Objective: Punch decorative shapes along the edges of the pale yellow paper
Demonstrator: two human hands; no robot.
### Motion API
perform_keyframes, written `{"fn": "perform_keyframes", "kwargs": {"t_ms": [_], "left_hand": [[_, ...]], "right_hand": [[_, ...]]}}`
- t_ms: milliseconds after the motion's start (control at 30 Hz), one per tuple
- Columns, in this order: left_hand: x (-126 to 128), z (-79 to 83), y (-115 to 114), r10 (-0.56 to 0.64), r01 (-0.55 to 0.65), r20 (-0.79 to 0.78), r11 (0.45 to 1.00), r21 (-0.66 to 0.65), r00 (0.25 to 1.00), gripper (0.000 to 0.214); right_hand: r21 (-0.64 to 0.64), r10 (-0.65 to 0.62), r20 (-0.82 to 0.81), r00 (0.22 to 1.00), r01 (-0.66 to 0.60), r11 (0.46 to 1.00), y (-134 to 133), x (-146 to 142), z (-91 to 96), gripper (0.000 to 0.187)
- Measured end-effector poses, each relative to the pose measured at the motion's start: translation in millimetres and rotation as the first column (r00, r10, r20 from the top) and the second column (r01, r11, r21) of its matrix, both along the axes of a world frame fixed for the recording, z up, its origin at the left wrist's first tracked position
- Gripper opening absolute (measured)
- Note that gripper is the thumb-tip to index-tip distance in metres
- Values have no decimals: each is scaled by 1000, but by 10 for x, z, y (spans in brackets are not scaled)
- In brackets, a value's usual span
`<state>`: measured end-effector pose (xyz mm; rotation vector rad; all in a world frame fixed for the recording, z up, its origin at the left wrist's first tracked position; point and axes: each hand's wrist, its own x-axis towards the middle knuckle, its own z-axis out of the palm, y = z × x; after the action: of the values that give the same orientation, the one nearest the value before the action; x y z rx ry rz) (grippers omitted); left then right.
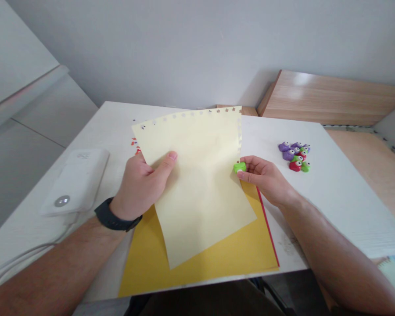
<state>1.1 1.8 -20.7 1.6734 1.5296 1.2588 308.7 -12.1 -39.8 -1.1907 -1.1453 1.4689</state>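
My left hand [145, 184], with a dark watch on the wrist, pinches the left edge of a pale yellow paper sheet [200, 184] and holds it lifted and tilted above the table. Small shapes are punched out along the sheet's top and right edges. My right hand [265, 177] grips a small green paper punch [239, 167] clamped on the sheet's right edge. Under the sheet lies a stack of darker yellow paper [217, 259] with a red sheet showing at its right side.
A cluster of small purple, green and red punches [296, 156] lies on the white table [332, 197] to the right. A white device [75, 180] with a cable sits at the left. Tiny paper cut-outs [134, 142] dot the table. A wooden bed frame [332, 98] stands behind.
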Motion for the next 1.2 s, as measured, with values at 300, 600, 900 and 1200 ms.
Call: {"fn": "perform_keyframes", "kwargs": {"t_ms": [300,600,900,1200], "left_hand": [[2,-17,3,-6,6,-22,1000,6,1000,26],[7,4,-6,-6,5,-38,1000,-19,999,27],[-10,-14,-19,-28,28,-13,1000,-14,1000,30],[3,15,-21,-32,32,-15,999,-6,999,29]], "right_hand": [[58,-18,68,997,14,998,1,-14,-18,35],[54,-38,98,994,32,998,-9,-70,27,37],[47,-57,93,994,53,998,4,-98,51,35],[35,-53,85,995,50,998,34,-89,25,36]]}}
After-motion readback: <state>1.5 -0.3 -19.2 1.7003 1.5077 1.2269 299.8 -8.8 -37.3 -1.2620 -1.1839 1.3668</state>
